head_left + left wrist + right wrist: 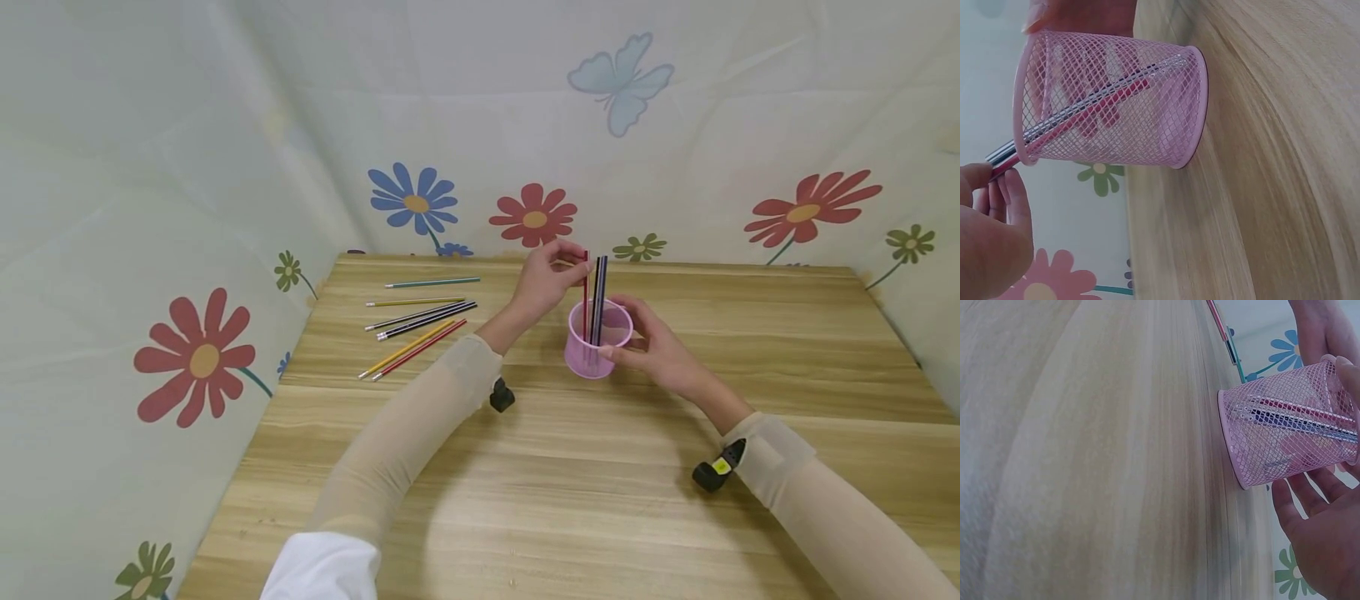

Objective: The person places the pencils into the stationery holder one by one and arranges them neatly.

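Observation:
A pink mesh pencil cup point(576, 357) stands on the wooden table, right of centre in the head view. My right hand point(666, 357) holds it from the right, with the thumb at the near rim. Over the cup's left side, my left hand point(546, 279) pinches the upper end of a red pencil point(586, 292), whose lower part is inside the mesh. Dark pencils point(601, 287) lean beside it in the cup. In the left wrist view, the pencils point(1079, 112) slant through the mesh, with the left fingertips at their upper ends.
Left of the cup lie several loose pencils: a teal one point(432, 283), a gold one point(415, 302), dark ones point(431, 320), a yellow one point(407, 349) and a red one point(424, 347). A flower-printed cloth point(465, 117) borders the table's back and sides.

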The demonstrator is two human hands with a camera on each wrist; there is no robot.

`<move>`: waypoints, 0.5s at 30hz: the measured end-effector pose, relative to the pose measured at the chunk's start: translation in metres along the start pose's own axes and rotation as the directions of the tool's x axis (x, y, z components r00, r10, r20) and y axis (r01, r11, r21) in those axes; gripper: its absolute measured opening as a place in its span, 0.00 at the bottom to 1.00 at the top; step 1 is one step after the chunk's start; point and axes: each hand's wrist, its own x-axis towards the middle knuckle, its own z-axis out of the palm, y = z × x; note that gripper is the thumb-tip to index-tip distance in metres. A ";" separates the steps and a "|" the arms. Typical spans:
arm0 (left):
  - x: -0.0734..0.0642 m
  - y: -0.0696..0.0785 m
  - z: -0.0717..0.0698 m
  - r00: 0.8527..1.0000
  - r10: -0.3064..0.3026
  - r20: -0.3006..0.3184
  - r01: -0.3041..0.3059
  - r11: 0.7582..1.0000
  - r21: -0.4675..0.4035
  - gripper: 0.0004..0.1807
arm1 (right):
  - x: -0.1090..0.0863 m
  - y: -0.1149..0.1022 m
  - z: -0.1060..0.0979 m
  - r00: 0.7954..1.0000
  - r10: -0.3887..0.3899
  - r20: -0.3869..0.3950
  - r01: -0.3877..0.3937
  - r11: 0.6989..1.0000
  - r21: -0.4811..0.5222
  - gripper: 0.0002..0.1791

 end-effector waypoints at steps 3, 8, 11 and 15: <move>0.000 -0.002 0.001 1.000 0.006 0.015 -0.006 1.000 0.011 0.12 | 0.000 0.000 0.001 1.000 -0.003 0.001 0.003 1.000 0.003 0.45; 0.001 -0.002 0.003 1.000 -0.004 0.031 0.004 1.000 0.001 0.14 | 0.000 0.001 0.001 1.000 -0.012 0.003 0.012 1.000 0.010 0.44; 0.000 -0.002 0.006 0.998 -0.034 0.048 0.034 0.999 -0.001 0.14 | 0.000 -0.001 0.001 1.000 -0.013 0.003 0.013 1.000 0.013 0.44; -0.002 -0.007 0.011 0.998 -0.046 0.049 0.044 0.998 0.033 0.12 | -0.001 -0.002 0.001 1.000 -0.005 0.002 0.005 1.000 0.004 0.44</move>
